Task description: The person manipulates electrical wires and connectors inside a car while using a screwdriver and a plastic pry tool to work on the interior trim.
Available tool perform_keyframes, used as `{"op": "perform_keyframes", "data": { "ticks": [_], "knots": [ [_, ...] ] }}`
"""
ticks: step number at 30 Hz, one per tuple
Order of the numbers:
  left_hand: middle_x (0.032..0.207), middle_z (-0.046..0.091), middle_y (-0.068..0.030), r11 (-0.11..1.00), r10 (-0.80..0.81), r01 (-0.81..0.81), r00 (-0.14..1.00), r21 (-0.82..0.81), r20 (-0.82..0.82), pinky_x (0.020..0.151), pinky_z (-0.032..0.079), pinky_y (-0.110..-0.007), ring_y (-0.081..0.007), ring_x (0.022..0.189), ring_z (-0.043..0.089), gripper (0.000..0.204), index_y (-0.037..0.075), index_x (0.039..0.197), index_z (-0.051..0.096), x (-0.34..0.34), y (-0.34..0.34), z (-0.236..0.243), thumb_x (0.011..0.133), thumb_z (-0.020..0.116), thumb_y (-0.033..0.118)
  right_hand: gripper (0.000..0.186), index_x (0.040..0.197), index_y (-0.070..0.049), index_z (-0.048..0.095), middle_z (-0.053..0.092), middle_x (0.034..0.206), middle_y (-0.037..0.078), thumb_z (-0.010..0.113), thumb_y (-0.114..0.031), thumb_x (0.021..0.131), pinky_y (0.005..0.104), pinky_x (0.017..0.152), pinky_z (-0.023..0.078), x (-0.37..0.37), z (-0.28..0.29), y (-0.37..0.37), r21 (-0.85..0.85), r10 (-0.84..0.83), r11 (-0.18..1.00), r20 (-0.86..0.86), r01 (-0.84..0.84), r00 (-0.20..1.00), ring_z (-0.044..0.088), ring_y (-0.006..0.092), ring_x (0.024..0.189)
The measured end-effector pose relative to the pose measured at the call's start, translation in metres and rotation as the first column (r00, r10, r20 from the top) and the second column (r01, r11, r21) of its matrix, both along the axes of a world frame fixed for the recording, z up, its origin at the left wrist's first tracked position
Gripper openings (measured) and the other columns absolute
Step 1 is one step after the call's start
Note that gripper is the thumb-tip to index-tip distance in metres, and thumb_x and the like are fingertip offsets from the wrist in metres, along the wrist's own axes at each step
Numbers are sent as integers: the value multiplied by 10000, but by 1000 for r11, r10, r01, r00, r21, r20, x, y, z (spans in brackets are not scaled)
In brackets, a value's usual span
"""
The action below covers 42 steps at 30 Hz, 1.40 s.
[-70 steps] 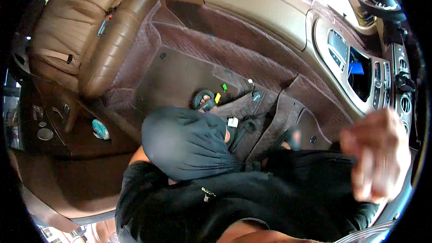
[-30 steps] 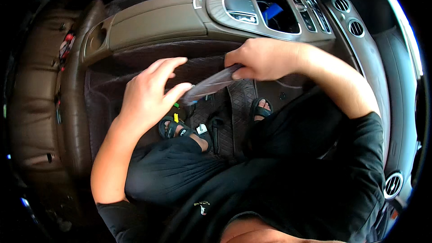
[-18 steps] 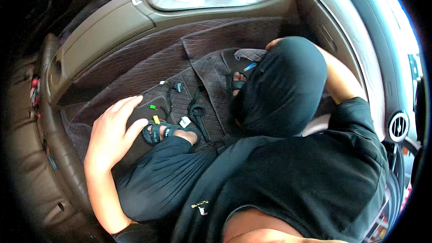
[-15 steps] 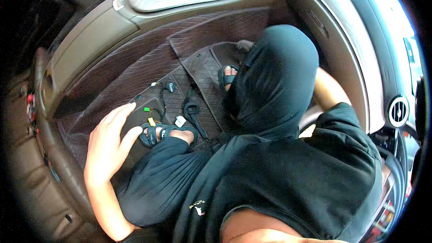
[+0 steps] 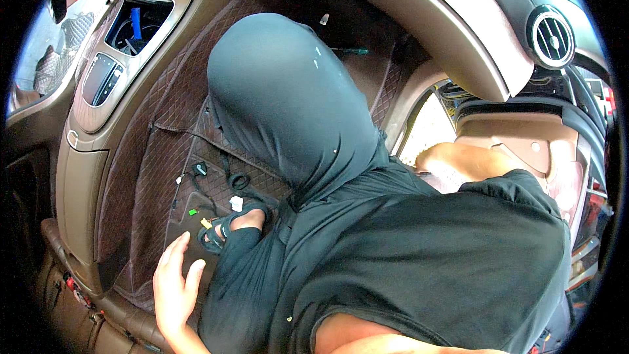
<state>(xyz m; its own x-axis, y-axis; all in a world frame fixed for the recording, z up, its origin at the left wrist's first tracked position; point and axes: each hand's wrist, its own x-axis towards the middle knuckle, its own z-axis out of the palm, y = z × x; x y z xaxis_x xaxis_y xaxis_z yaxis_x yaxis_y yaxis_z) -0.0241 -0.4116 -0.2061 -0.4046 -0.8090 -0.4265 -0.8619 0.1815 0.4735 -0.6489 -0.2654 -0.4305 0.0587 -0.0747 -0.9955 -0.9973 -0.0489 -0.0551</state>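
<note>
Left hand flat on the footwell mat, loose bits just beyond the fingertips.

Far left, centre console (image 5: 98, 78) with a blue tool (image 5: 136, 21) standing in its open bay. Lower down, left hand (image 5: 173, 288) spread open, palm down on the quilted floor mat (image 5: 154, 170), gripping nothing. Just beside: green clip (image 5: 193, 212), yellow clip (image 5: 206, 223), black cable (image 5: 216, 183), sandalled foot (image 5: 236, 223). Likely trouble: clips nudged under the mat edge or crushed by a shifting foot or knee (image 5: 288, 92); cable snagged. Right hand out of sight behind the body, state impossible to tell.
</note>
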Motion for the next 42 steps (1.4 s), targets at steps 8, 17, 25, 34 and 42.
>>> {"op": "perform_keyframes", "data": {
  "ticks": [8, 17, 25, 34, 42],
  "knots": [
    [1303, 592, -207, 997, 74, -74, 995, -3, 65, 1041, 435, -400, -348, 1204, 576, 505, 2, 1341, 541, 4, -5, 12, 868, 668, 123, 330, 1052, -45, 712, 703, 1077, 192, 637, -294, 850, 460, 847, 530, 42, 23, -81, -333, -21, 942, -154, -32, 988, 670, 356, 1030],
    [1351, 572, -187, 960, 259, -239, 956, -145, 137, 1073, 417, -399, -332, 1263, 546, 506, 43, 1357, 543, 37, 6, 19, 887, 680, 175, 265, 1017, -55, 723, 701, 1022, 205, 652, -231, 832, 455, 815, 551, 104, 34, -233, -864, 124, 496, 173, 90, 977, 683, 368, 948],
    [1345, 578, -181, 929, 345, -321, 931, -187, 115, 1079, 412, -412, -339, 1270, 535, 501, 18, 1330, 553, 54, 19, 18, 880, 678, 202, 268, 1116, -74, 686, 695, 1018, 160, 634, -155, 865, 421, 832, 539, 168, 49, -334, -972, 403, 190, 207, 140, 891, 666, 349, 925],
    [1317, 588, -192, 956, 276, -261, 955, -135, 108, 1052, 436, -426, -362, 1227, 554, 509, 30, 1331, 549, 36, -11, 11, 878, 677, 224, 298, 1158, -97, 647, 677, 1086, 127, 676, -32, 869, 349, 889, 520, 279, 172, -448, -816, 768, -277, 128, 507, 628, 657, 281, 1013],
    [1358, 557, -201, 916, 364, -313, 911, -251, 194, 1080, 423, -439, -367, 1265, 528, 513, 41, 1343, 538, 57, 4, 12, 890, 667, 245, 452, 1272, -3, 603, 675, 1158, 204, 618, -306, 937, 368, 904, 497, 466, 292, -537, -739, 603, 362, 651, 568, 461, 647, 274, 1060]
  ]
}}
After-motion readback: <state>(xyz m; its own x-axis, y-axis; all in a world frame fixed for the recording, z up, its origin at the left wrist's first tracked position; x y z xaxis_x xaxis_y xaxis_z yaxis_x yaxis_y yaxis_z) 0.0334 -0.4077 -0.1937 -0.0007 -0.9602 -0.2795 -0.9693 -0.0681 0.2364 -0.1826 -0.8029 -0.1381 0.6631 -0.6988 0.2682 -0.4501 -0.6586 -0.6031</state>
